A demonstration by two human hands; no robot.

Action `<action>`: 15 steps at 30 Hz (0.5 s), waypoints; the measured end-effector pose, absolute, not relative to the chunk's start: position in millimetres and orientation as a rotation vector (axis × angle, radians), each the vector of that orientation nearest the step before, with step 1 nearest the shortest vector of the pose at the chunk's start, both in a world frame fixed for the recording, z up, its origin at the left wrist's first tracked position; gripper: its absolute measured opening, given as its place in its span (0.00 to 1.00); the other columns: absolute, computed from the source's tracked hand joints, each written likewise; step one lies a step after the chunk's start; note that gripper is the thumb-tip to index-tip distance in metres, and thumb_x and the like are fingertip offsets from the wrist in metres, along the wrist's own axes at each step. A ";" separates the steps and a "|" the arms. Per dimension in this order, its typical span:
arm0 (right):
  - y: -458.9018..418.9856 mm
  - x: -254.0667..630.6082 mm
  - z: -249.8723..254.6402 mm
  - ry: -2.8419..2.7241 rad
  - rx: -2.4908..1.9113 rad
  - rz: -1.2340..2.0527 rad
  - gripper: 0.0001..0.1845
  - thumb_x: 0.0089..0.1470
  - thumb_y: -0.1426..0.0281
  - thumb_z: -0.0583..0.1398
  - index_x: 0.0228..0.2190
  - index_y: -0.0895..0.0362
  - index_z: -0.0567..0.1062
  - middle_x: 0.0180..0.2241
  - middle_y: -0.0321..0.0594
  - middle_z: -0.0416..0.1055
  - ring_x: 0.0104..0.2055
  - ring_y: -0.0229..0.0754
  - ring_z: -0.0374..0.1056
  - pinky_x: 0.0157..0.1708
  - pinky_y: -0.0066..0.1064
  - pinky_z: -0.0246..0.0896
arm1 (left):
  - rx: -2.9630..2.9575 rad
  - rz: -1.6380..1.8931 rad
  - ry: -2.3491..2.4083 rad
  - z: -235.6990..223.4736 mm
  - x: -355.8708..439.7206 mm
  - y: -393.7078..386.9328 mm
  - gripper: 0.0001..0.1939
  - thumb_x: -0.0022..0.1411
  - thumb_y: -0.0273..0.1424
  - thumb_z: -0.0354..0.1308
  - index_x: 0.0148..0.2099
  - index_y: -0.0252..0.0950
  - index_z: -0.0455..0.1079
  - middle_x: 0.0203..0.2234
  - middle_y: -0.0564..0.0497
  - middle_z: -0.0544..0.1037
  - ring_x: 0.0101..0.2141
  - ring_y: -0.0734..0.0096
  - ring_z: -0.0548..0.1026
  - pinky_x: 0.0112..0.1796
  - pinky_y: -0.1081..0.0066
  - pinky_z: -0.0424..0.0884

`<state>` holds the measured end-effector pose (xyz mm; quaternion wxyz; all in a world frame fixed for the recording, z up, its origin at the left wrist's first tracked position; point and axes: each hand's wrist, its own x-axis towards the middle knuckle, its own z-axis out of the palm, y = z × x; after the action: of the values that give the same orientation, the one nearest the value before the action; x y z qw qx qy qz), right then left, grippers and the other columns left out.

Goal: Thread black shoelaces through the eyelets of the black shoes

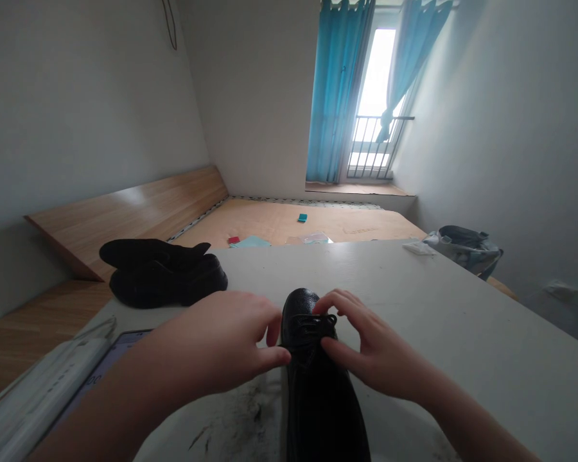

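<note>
A black leather lace-up shoe (325, 410) stands on the white table in front of me, toe pointing away. Its black shoelace (311, 326) crosses the upper, with a loop sticking out on the right. My left hand (238, 337) is at the shoe's left side, thumb stretched toward the lacing and forefinger bent, a gap between them. On the other side, my right hand (361, 337) rests its fingertips on the toe and its thumb beside the lace loop. These fingers are apart, and the loop lies between them. The shoe's opening is dark, its heel end cut off by the frame.
More black shoes (166, 273) lie together at the table's far left. A phone (99, 372) and a white plastic-wrapped package (43, 391) lie under my left forearm. Behind the white table (481, 346) is a bed (270, 215); a bag (467, 247) stands beyond the right edge.
</note>
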<state>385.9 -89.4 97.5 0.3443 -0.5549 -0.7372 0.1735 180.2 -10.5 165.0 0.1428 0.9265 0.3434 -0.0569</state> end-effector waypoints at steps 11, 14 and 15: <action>-71.4 389.7 81.8 -1.703 -1.425 0.702 0.08 0.56 0.68 0.57 0.30 0.57 0.75 0.32 0.39 0.67 0.34 0.38 0.65 0.32 0.30 0.59 | 2.667 0.139 0.937 136.6 224.4 -18.6 0.12 0.59 0.39 0.50 0.28 0.38 0.67 0.25 0.52 0.74 0.27 0.67 0.70 0.25 0.70 0.55; -70.9 388.8 76.5 -1.655 -1.324 0.794 0.09 0.56 0.67 0.57 0.31 0.57 0.75 0.33 0.39 0.67 0.36 0.39 0.65 0.37 0.33 0.60 | 2.674 0.150 0.949 133.2 224.5 -19.2 0.12 0.58 0.38 0.51 0.28 0.38 0.68 0.25 0.52 0.74 0.26 0.67 0.70 0.25 0.70 0.55; -70.3 389.2 74.6 -1.635 -1.299 0.817 0.09 0.56 0.66 0.57 0.32 0.57 0.75 0.33 0.38 0.66 0.37 0.40 0.65 0.38 0.33 0.60 | 2.676 0.148 0.956 133.1 224.1 -19.0 0.12 0.58 0.38 0.51 0.28 0.38 0.68 0.25 0.52 0.75 0.26 0.67 0.70 0.25 0.70 0.55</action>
<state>389.2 -70.3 74.6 0.4344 -0.5218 -0.6568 0.3281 224.1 -19.0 133.1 0.1474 0.9302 0.3321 0.0513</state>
